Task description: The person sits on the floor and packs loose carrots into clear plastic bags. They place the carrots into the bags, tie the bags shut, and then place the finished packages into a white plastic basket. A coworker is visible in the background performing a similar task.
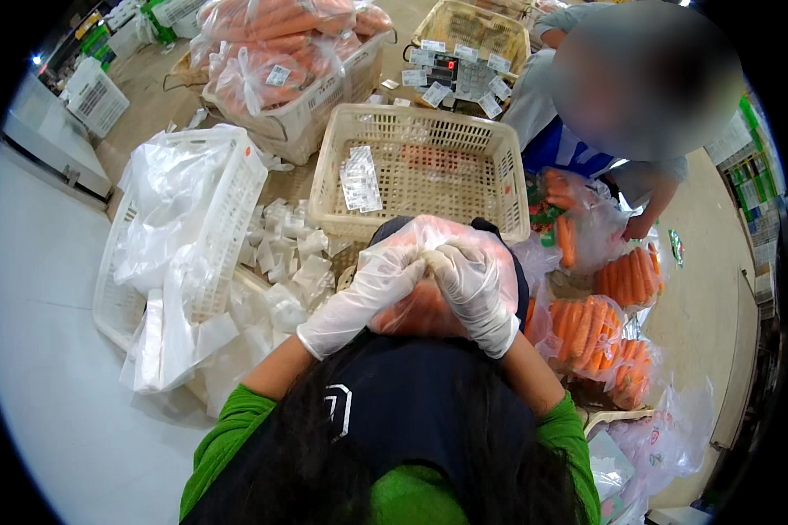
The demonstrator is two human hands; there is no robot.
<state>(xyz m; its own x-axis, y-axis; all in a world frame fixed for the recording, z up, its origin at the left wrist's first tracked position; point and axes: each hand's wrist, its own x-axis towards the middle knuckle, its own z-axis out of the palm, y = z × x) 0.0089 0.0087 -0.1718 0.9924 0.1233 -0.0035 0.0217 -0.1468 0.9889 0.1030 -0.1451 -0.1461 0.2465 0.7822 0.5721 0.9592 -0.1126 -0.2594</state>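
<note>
A clear plastic bag of carrots (pixel 414 308) rests on my lap, with its gathered plastic pinched between my fingertips. My left hand (pixel 391 275), in a thin white glove, is shut on the bag from the left side. From the right, my right hand (pixel 469 282), gloved the same way, grips the bag close against the left fingertips. Just beyond the bag stands a cream plastic crate (pixel 519 170) with a stack of printed labels (pixel 361 180) inside it. Behind that crate a digital scale (pixel 456 75) has several labels stuck around its display.
A white crate of plastic bags (pixel 236 177) stands at the left, beside scattered paper scraps (pixel 289 243). Bagged carrots fill a crate (pixel 335 98) at the upper left. More bagged carrots (pixel 584 335) lie at the right, where a co-worker (pixel 643 177) reaches down.
</note>
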